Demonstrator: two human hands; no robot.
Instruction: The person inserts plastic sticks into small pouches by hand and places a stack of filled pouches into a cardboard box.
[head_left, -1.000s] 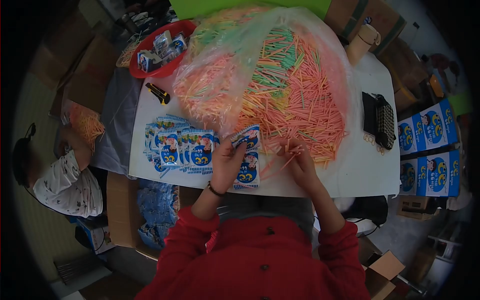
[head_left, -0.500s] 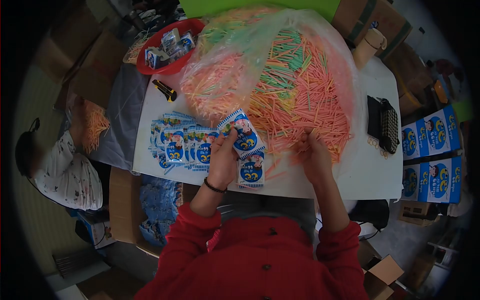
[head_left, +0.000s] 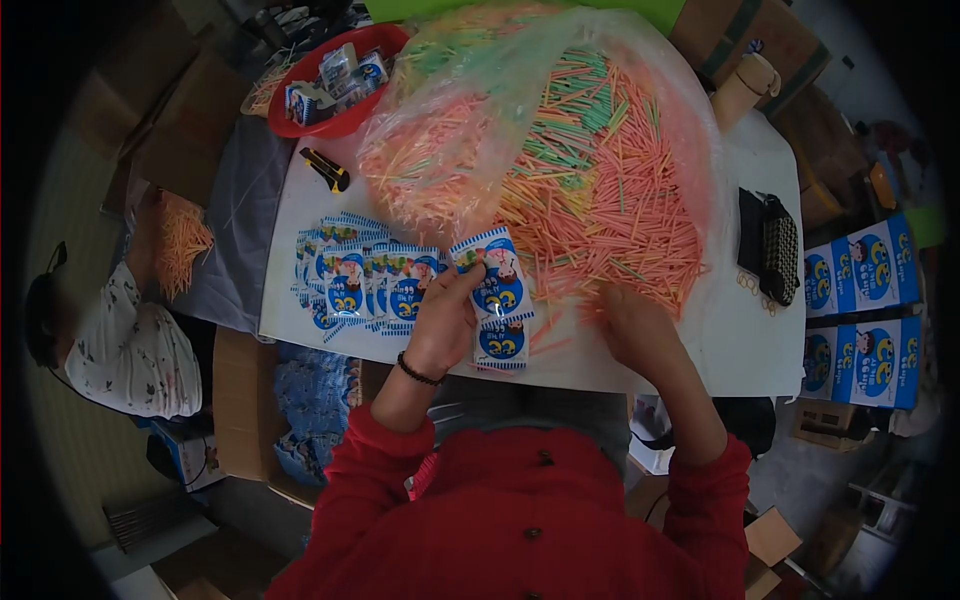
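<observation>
1. Blue and white packet (head_left: 502, 292): the left hand (head_left: 445, 325) pinches its left edge between thumb and fingers, printed face up.
2. Just right of that hand, the right hand (head_left: 638, 328) has its fingers curled down at the near edge of the loose pastel sticks (head_left: 630, 215); whether it grips any cannot be told.
3. Lying flat just left of the left hand are the overlapping packets (head_left: 345, 290), a fair number by now; one more, the lower packet (head_left: 503, 350), lies partly under the held one.
4. Beyond both hands, the sticks form a broad heap in a clear plastic bag (head_left: 500, 110), so most of the loose stock on the worktop (head_left: 740, 350) looks unpacked.
5. Farther off, beyond the left hand, a red basin (head_left: 335, 125) holds more small packs. Whether the held packet is full or sealed cannot be made out.
</observation>
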